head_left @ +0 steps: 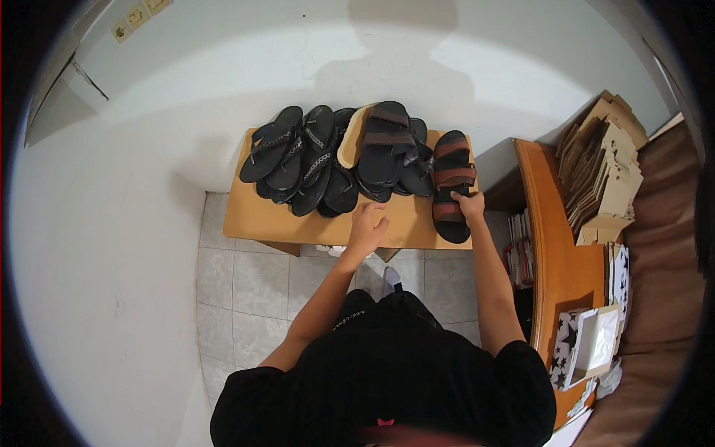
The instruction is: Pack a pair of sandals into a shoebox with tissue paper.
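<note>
My right hand (471,205) grips the edge of a black sandal with brown straps (451,195) at the right end of the wooden table (272,223). The sandal lies lengthwise, its near end close to the front edge. My left hand (367,228) is over the table's front edge, empty, with thumb and fingers apart. Just beyond its fingertips is a pile of black sandals (319,165), several with patterned thong straps. On top of the pile's right part rests another brown-strapped sandal (386,149), beside a sandal showing a pale tan sole (351,140).
A white wall stands behind the table and on the left. To the right is a wooden cabinet (547,223) carrying flattened cardboard boxes (607,167) and an opened star-patterned box (596,339). Books (520,238) fill its side shelf. Grey tiles (261,287) cover the floor.
</note>
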The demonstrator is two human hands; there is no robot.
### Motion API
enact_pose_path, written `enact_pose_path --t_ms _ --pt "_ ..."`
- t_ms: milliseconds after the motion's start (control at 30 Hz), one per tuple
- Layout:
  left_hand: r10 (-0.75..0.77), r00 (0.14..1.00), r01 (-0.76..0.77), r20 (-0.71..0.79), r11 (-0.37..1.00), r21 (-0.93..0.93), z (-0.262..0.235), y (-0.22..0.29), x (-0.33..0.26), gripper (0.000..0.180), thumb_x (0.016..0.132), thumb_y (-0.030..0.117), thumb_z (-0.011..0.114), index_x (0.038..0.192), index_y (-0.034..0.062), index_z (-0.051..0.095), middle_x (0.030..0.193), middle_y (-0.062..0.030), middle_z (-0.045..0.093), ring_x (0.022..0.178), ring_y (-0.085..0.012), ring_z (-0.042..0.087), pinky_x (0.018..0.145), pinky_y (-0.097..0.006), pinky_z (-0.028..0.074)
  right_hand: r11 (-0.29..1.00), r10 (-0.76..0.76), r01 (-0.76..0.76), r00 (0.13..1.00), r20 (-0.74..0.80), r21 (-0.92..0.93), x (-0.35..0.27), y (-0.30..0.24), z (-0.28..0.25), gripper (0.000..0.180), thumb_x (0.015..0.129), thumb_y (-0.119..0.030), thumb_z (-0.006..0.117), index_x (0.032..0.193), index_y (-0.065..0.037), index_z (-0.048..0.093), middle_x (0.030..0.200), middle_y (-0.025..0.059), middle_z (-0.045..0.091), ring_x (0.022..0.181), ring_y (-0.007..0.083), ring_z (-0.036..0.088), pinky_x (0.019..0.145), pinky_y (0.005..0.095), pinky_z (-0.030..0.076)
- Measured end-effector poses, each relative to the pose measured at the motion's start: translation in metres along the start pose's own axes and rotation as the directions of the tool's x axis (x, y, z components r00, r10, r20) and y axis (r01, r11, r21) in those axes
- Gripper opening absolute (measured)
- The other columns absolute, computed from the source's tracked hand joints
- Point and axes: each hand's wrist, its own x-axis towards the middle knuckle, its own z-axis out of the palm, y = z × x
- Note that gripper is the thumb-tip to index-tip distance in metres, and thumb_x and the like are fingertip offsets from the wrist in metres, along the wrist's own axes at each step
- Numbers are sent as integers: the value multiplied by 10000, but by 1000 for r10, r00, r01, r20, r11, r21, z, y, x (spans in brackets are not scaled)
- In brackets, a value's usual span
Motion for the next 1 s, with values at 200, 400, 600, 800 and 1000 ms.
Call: enact_pose_path --t_ms 200,400,600,800,1000 --pt "-35 966 108 258 955 -275 18 -7 -15 307 803 201 614 1028 5 542 964 -125 582 880 -220 568 753 -322 455 917 -50 37 999 22 397 -67 23 -32 542 651 -130 769 1069 71 488 964 157 593 822 224 595 713 323 489" --pt "-44 645 466 763 814 -348 45 69 -29 388 848 305 597 1110 27 526 1013 -31 564 948 -107 512 815 -257 424 759 -46 57 998 -34 649 -155 20 -63 390 717 -73 709 1033 50 517 987 130 591 858 201 582 772 312 465" --pt "266 654 520 708 522 -676 80 127 -59 461 757 212 701 1119 23 487 1052 -48 548 974 -122 515 858 -276 419 701 21 172 965 -261 692 -212 28 -105 494 766 -114 672 1172 21 425 1140 142 516 1043 219 509 905 334 403" --pt "411 513 474 754 596 -648 131 184 -82 550 647 102 761 1113 11 485 1007 -70 571 925 -145 542 839 -287 437 456 -254 537 843 -475 709 -232 94 -179 599 858 -377 538 1276 2 336 1178 110 479 1086 223 466 930 346 371" --pt "494 333 487 803 640 -595 190 213 -118 519 646 95 754 1097 13 512 970 -54 578 896 -134 536 827 -274 431 692 67 378 815 -575 616 -244 135 -355 495 886 -346 501 1232 0 427 1086 70 519 915 133 529 659 259 450"
